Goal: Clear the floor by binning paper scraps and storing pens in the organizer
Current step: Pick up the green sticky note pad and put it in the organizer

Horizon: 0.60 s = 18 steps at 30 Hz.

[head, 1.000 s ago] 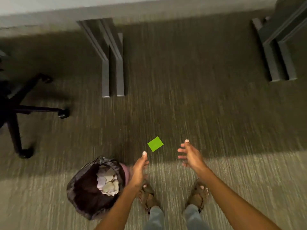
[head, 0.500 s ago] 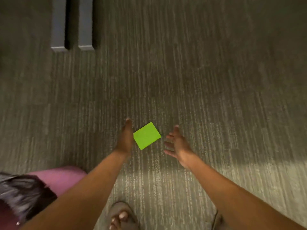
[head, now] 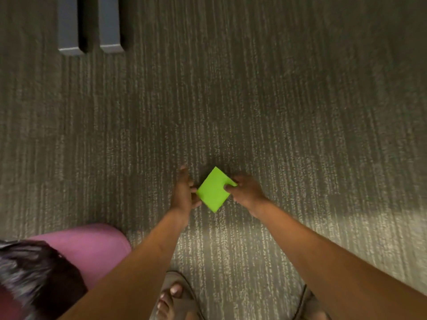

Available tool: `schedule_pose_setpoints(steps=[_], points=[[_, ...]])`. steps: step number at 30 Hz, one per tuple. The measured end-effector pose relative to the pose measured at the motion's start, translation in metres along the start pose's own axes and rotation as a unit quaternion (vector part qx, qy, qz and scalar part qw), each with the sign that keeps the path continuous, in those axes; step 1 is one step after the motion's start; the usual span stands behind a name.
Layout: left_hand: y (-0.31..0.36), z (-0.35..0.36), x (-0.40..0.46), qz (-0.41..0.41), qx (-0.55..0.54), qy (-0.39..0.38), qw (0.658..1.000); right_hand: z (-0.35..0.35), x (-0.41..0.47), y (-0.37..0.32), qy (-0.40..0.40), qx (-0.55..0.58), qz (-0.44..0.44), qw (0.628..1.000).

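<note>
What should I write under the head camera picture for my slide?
Both hands, left hand and right hand, grasp a green paper square above the carpet.

Grey striped carpet point(head: 277, 100) covers the floor, two grey furniture legs point(head: 89, 26) standing at upper left.
</note>
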<state>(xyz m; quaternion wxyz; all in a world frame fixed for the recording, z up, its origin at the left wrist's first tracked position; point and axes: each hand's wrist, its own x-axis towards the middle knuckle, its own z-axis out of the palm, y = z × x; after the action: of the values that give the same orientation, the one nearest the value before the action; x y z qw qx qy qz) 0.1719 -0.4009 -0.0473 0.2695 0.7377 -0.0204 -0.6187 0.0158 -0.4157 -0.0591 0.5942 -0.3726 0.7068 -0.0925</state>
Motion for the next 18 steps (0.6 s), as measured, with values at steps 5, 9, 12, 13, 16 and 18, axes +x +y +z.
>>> schedule_pose_setpoints(steps=[5,9,12,13,16,18], points=[[-0.02,0.01,-0.044,-0.044,0.12,-0.045,0.991,-0.022,-0.044,-0.01,-0.027,-0.039,-0.017,0.999],[-0.003,0.022,-0.098,0.13,0.208,0.011,0.969,-0.071,-0.097,-0.032,-0.084,0.034,-0.008,0.996],[0.031,0.03,-0.164,0.136,0.204,-0.082,0.966,-0.125,-0.147,-0.059,-0.128,0.05,0.017,0.99],[0.043,0.033,-0.189,0.128,0.198,-0.113,0.965,-0.143,-0.165,-0.07,-0.124,0.045,0.007,0.991],[0.086,0.047,-0.27,0.148,0.183,-0.168,0.957,-0.197,-0.223,-0.111,-0.07,0.033,-0.025,0.997],[0.121,0.058,-0.333,0.169,0.184,-0.21,0.945,-0.23,-0.273,-0.151,-0.024,0.037,-0.049,0.998]])
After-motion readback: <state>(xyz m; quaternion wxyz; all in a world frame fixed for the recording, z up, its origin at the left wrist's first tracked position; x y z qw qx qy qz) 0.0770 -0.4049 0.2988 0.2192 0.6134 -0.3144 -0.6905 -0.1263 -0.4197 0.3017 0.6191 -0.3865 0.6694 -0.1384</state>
